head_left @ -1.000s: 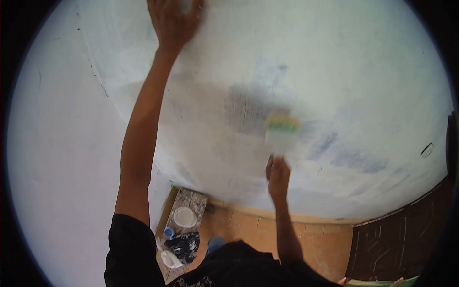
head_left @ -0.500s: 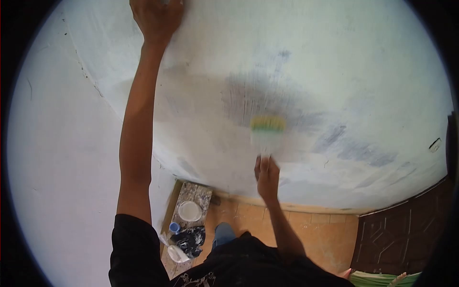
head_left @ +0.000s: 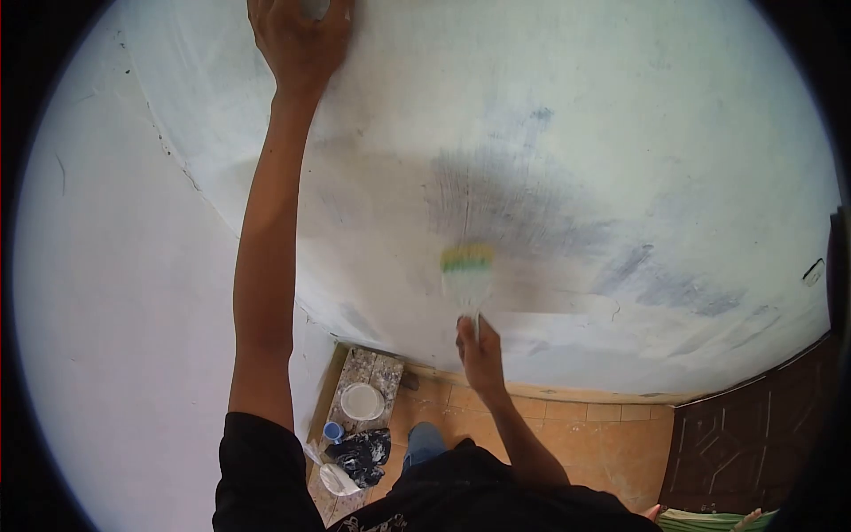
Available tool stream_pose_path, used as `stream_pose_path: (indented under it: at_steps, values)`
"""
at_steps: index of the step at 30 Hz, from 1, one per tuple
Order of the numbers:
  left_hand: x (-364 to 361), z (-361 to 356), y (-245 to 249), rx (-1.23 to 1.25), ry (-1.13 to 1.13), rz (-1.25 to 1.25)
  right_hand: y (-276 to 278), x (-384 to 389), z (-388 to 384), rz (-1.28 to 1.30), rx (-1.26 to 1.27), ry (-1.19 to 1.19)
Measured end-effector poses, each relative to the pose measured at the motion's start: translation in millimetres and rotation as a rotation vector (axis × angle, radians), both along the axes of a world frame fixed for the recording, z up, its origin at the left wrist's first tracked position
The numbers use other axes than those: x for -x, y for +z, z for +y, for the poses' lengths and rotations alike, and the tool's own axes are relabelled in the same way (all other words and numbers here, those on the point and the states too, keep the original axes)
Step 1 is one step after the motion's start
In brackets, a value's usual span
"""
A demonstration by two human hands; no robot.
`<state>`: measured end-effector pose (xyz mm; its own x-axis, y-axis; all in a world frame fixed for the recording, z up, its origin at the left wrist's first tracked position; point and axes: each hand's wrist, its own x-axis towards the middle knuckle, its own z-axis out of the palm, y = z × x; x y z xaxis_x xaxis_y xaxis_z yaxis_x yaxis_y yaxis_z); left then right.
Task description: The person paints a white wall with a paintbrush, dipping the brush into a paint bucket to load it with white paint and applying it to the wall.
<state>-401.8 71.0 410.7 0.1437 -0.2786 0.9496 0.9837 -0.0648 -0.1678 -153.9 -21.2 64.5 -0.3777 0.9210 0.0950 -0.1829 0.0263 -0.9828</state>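
In the head view my right hand is closed round the handle of a wide brush. Its bristles are yellow and green and lie at the wall, just below a dark grey patch with streaks. My left hand is raised at the top edge, by the wall, with thumb and fingers apart. Its fingertips are cut off by the frame, and nothing can be seen held in it.
A paint-spattered bench at the lower left bears a white round lid, a blue cup, a black bag and a white container. A dark carved door stands at the lower right, above the orange tiled floor.
My right hand and the brush have moved down and a little left along the wall. The whole view has shifted slightly, with my left hand still raised.
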Motion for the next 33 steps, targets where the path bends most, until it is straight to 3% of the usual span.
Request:
stream_pose_path:
  at_steps: [4,7,10,12,14,19,22,25,27,29,30,33]
  values:
    - [2,1,-2,-0.007,0.004,0.012,94,3,33,0.156,-0.142,0.039]
    - [3,2,0,-0.018,0.009,0.025,115,3,52,0.181,-0.086,0.075]
    - [0,1,-1,-0.013,0.020,0.003,59,-2,52,0.077,-0.136,0.015]
    - [0,0,-1,-0.011,-0.001,-0.005,-3,-6,36,-0.004,-0.078,-0.005]
    - [4,1,0,-0.030,0.012,0.041,-29,-7,13,-0.039,0.037,-0.008]
    - [4,0,-3,-0.038,-0.010,0.048,56,18,26,0.043,-0.261,0.031]
    - [2,1,-3,-0.030,-0.019,0.038,97,34,43,0.137,-0.215,0.129]
    - [4,3,-2,-0.029,0.019,0.029,63,40,53,0.093,-0.062,0.166]
    - [2,2,-2,-0.017,0.007,0.014,9,43,39,0.076,-0.105,0.102]
    - [3,1,-2,-0.021,0.018,0.032,-37,36,9,-0.003,0.005,0.061]
    - [4,1,-1,-0.025,0.021,0.041,-36,33,-6,-0.029,0.091,0.084]
    - [4,3,-1,-0.035,-0.019,0.040,-12,35,-6,0.017,-0.084,0.080]
